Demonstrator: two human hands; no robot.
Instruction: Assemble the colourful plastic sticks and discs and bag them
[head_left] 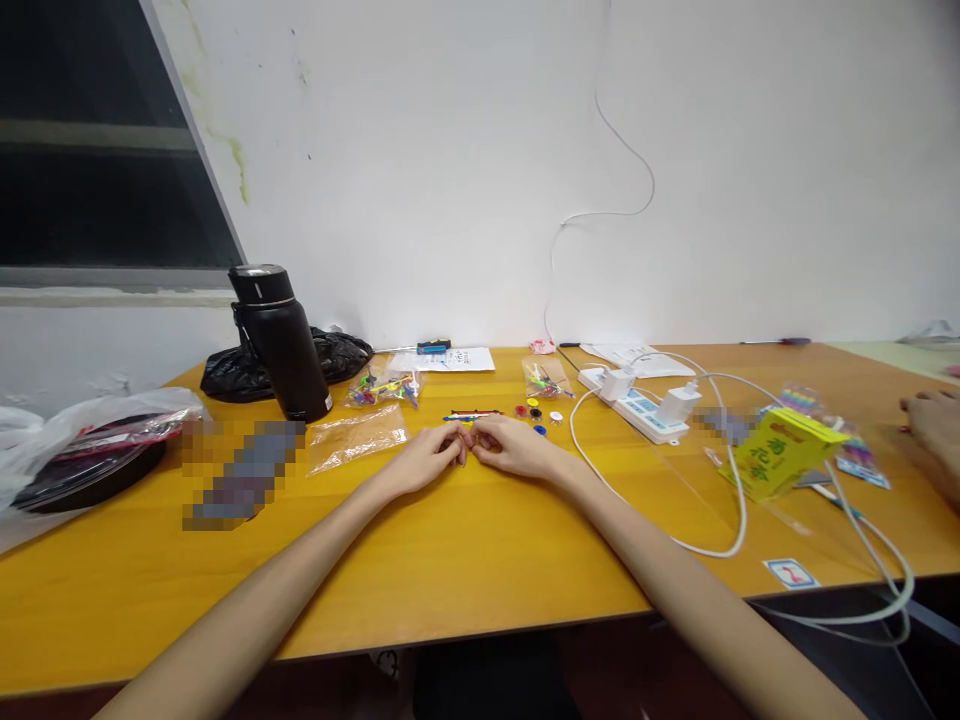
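Note:
My left hand [429, 458] and my right hand [516, 447] meet at the middle of the table, fingertips nearly touching. Both sets of fingers are curled into a pinch; whatever lies between them is too small or hidden to name. Just beyond the fingertips are several thin coloured sticks [474, 412], red, blue and yellow among them, partly covered by my hands. To the right of them lie small round pieces: a red one [520, 411], a black one [535, 413], a white one [556, 417] and a blue one [540, 430].
Clear bags of coloured plastic parts [386, 387] [546, 379] lie behind my hands. On the left stand a black bottle [279, 345] and an open clear bag [358, 438]. A power strip [637, 408], cables and a yellow box [784, 452] occupy the right, near another person's hand [936, 435].

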